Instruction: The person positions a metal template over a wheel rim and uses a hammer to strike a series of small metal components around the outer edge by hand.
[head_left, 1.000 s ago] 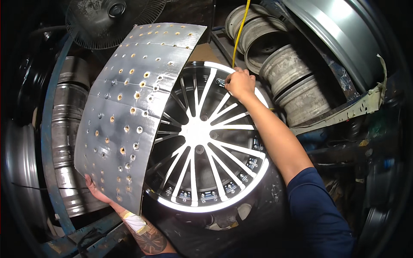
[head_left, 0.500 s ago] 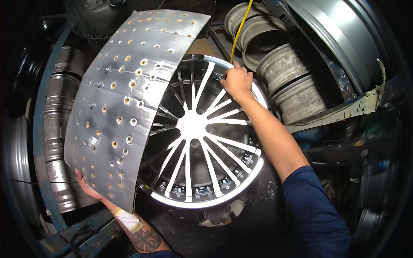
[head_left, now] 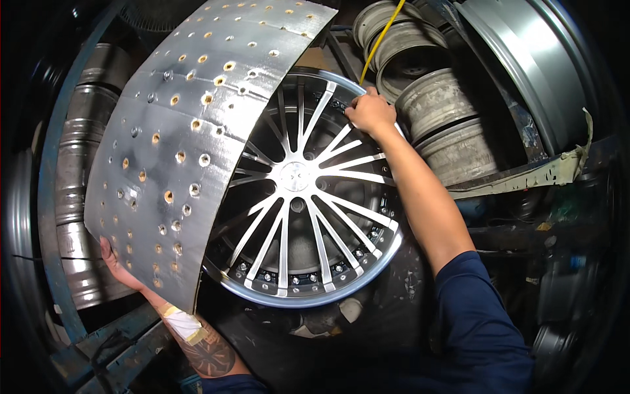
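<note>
Panel [head_left: 177, 134] is held at its lower-left edge by the left hand [head_left: 121, 266], grip partly hidden, with the wheel [head_left: 296, 177] partly covered. Wheel's upper-right rim is touched by the curled right hand [head_left: 374, 113], grip unclear. Both are seen higher than before, glare reduced.

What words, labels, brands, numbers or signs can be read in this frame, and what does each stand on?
None can be read.
Round centre cap of the spoked wheel: a mark, too small to make out.
Perforated silver panel: holes, no legible lettering.
Worn rims on the right: no legible lettering.
</note>
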Available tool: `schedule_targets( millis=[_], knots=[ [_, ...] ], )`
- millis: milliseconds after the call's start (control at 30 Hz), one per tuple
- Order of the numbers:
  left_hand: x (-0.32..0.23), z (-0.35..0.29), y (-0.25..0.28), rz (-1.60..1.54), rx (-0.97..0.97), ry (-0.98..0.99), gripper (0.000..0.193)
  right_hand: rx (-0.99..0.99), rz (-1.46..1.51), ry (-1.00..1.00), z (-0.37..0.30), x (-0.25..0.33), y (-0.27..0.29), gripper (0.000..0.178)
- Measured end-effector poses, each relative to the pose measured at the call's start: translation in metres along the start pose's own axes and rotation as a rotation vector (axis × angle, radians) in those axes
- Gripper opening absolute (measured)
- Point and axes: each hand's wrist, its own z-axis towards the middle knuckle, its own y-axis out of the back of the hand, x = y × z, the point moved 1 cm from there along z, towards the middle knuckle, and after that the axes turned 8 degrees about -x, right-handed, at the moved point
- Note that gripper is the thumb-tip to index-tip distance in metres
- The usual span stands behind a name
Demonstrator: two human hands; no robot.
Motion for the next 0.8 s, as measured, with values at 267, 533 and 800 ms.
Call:
schedule_targets(
  millis=[267,533,800],
  knots=[
    [-0.004,-0.004,-0.007,0.089,-0.12,-0.076,0.04,0.115,0.094,0.1,0.01,-0.012,-0.002,0.042],
    [-0.005,0.0,-0.003,0.119,-0.154,-0.114,0.041,0.05,0.072,0.373,0.029,-0.027,-0.006,0.036],
    [0.005,0.001,-0.013,0.078,0.011,0.002,0.045,-0.566,1.299,0.056,-0.022,-0.064,0.111,0.023]
  ],
)
